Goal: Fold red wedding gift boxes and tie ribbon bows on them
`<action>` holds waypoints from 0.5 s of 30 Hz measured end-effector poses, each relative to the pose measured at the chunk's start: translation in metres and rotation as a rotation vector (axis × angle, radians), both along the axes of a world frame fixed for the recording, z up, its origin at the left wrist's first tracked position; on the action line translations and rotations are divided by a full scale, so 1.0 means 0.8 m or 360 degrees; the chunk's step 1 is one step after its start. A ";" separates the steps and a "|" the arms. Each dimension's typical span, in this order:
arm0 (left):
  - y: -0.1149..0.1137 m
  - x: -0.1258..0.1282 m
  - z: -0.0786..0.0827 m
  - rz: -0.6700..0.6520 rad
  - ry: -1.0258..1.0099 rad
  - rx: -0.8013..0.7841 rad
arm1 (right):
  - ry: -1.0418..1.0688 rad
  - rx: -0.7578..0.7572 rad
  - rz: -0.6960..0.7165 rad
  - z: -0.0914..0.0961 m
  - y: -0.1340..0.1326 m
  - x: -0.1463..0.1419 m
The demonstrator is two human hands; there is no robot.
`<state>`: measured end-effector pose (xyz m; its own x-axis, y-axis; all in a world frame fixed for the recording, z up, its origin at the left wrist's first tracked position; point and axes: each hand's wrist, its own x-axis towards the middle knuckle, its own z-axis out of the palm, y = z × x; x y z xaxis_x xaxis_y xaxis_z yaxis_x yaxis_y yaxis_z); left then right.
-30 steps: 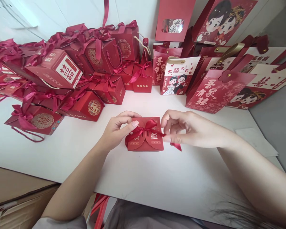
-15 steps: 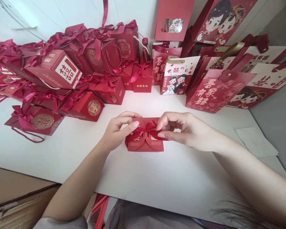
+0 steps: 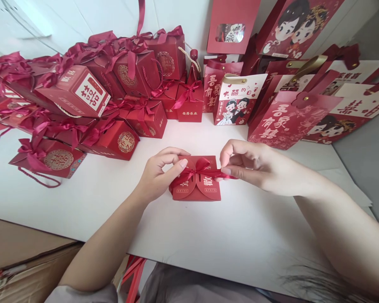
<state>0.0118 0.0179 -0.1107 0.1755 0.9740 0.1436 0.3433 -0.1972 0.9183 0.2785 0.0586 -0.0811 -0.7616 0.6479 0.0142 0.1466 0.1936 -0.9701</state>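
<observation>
- Red box (image 3: 197, 192): flat on the desk (image 3: 189, 235), ribbon bow (image 3: 202, 165) on top.
- Left hand (image 3: 161, 173): grip closed around the box's left side, thumb uppermost.
- Right hand (image 3: 255, 168): grip pinching a ribbon tail (image 3: 214, 172) near the box's right edge.

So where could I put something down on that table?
The table is bare on the near side of the box, between the left arm and right arm, and again from the left arm out to the stacked boxes. It's crowded along the back: those boxes at left, bags at right.
</observation>
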 end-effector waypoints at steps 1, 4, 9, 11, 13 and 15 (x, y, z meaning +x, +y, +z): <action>0.001 -0.001 -0.001 -0.0026 -0.0021 -0.0010 | -0.0050 -0.0025 -0.0006 0.000 0.001 0.001; 0.003 -0.006 -0.002 -0.0143 -0.0100 -0.0062 | -0.0228 -0.0137 -0.0062 -0.002 0.002 0.000; 0.005 -0.009 -0.001 -0.0312 -0.0183 -0.0129 | -0.0521 -0.0393 -0.0063 -0.002 0.005 -0.005; 0.005 -0.008 0.001 -0.0333 -0.0155 -0.0122 | -0.0586 -0.0453 0.0003 0.000 0.005 -0.005; 0.004 -0.007 0.002 -0.0339 -0.0121 -0.0105 | -0.0581 -0.0497 0.0077 0.004 0.005 -0.005; 0.004 -0.006 0.003 -0.0335 -0.0113 -0.0092 | -0.0547 -0.0476 0.0142 0.006 0.003 -0.005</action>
